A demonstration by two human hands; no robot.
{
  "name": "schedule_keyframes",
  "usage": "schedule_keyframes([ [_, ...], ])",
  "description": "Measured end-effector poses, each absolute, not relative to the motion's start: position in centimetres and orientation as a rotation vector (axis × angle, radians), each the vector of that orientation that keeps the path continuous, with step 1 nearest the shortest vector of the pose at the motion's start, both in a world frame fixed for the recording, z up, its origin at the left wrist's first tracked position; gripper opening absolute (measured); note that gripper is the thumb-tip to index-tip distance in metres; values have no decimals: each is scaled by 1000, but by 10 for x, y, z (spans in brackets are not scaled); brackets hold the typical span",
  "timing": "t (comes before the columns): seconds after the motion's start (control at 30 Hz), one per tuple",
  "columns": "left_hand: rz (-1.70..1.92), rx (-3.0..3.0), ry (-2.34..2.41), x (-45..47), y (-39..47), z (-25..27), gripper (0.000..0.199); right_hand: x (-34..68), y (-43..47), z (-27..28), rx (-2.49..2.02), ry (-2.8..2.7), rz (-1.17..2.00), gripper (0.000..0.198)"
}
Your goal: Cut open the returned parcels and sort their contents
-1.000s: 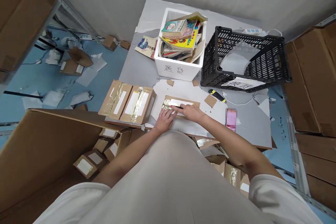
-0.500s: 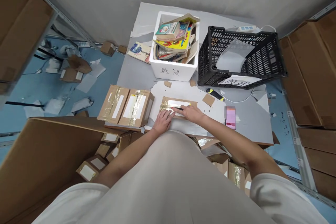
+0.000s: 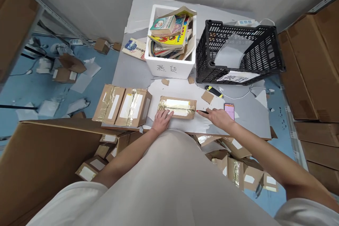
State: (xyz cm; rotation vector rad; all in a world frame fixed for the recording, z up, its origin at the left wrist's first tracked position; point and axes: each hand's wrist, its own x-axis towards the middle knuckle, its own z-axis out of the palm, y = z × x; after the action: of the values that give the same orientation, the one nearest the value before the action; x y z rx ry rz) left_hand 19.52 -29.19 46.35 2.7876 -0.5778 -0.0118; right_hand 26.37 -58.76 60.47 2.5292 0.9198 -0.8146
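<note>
A small taped cardboard box (image 3: 182, 113) with a white label lies on the table in front of me. My left hand (image 3: 161, 120) rests on its near left part, fingers spread and lying flat on the carton. At the box's right end, my right hand (image 3: 218, 117) is closed around a slim black cutter (image 3: 203, 112) with a red tip. The tip is at the right edge of the box, in line with the taped seam. A dark line runs along the seam; how deep it goes I cannot tell.
Two taped boxes (image 3: 134, 107) stand at the left. Behind are a white foam box (image 3: 172, 70) of books and a black crate (image 3: 239, 72). A black-and-yellow utility knife (image 3: 214, 91), a cardboard scrap (image 3: 207, 96) and a phone (image 3: 229, 110) lie to the right.
My right hand has slid the cutter rightward along the seam, from near my left hand to the box's right end. My left hand stays on the box. The view has shifted slightly.
</note>
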Motion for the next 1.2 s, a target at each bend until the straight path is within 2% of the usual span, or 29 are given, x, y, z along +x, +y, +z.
schedule_keyframes([
  [0.3, -44, 2817, -565, 197, -294, 474, 51, 242, -639, 605, 2770, 797, -789, 77],
  [0.47, -147, 2808, -586, 207, -294, 491, 48, 214, -642, 580, 3374, 382, -774, 56],
  [0.53, -168, 2807, -575, 219, -293, 499, 58, 205, -629, 564, 3625, 161, -832, 55],
  [0.67, -197, 2840, -592, 253, -293, 511, 105, 195, -604, 545, 3870, -223, -955, 55],
  [0.77, -277, 2868, -599, 272, -293, 514, 120, 191, -596, 542, 3925, -311, -965, 56],
  [1.0, -295, 2786, -544, 274, -293, 507, 116, 186, -586, 547, 3776, 11, -793, 57],
  [1.2, -289, 2765, -506, 274, -293, 505, 112, 173, -584, 556, 3575, 161, -839, 58],
])
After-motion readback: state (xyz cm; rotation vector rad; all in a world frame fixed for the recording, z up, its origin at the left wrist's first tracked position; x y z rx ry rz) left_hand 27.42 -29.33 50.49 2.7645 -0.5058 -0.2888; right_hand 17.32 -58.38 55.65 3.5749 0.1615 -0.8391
